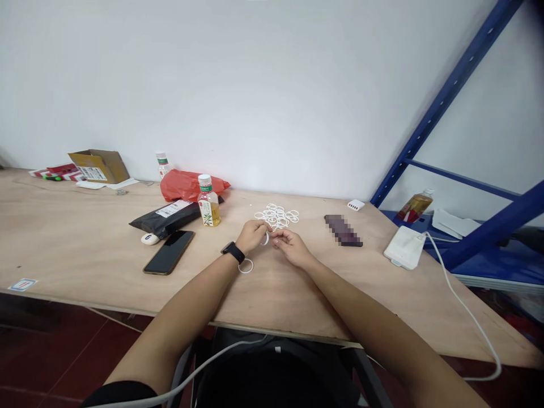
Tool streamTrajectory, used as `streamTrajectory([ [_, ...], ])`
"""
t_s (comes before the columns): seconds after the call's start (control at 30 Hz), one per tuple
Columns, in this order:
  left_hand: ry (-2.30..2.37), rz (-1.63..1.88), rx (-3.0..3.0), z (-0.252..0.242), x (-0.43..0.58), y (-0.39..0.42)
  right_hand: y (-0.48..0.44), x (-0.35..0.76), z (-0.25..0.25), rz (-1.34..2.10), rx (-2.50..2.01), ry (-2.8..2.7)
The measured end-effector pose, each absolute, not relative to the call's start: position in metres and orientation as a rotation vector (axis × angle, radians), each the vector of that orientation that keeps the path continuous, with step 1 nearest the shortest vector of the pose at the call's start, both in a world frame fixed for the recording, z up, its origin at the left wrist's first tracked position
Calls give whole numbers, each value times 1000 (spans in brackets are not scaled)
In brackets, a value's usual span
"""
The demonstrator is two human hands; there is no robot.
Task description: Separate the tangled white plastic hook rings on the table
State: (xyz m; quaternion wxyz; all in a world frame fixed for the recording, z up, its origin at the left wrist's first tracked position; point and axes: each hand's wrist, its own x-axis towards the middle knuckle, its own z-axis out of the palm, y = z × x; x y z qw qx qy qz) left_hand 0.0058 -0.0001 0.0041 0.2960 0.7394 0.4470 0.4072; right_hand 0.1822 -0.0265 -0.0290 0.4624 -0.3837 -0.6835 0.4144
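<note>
My left hand (pixel 252 237) is closed in a pinch on a white ring (pixel 266 239), which hangs below its fingertips. Beside it, my right hand (pixel 290 247) has its thumb and fingers pressed together close to that ring; what they hold, if anything, is too small to make out. Just beyond both hands lies a loose pile of several white rings (pixel 278 215) on the wooden table (pixel 272 300). Another white ring (pixel 246 272) lies apart, next to my left wrist, which wears a black watch.
To the left are a drink bottle (pixel 208 207), a phone (pixel 169 253), a black parcel (pixel 172 218), a red bag (pixel 182 184) and an open cardboard box (pixel 104 165). On the right sit a blurred-out dark object (pixel 343 230), a white power bank (pixel 403 247) with a cable, and a blue metal frame (pixel 446 82).
</note>
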Motion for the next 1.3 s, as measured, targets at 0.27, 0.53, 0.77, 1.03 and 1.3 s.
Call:
streamTrajectory([
  [0.27,1614,452,2558,9,-12,0,-3,213,-39,123,-1435,-2135],
  [0.53,1451,481,2587,2,-4,-3,-8,212,-37,136,-1508,-2145],
  [0.77,1516,502,2553,0,-8,1,-16,208,-30,124,-1252,-2114],
  [1.03,1173,970,1995,-7,6,6,-38,190,-12,122,-953,-2241],
  [1.3,1080,1003,1643,-2,8,4,-38,187,-12,7,-944,-2419],
])
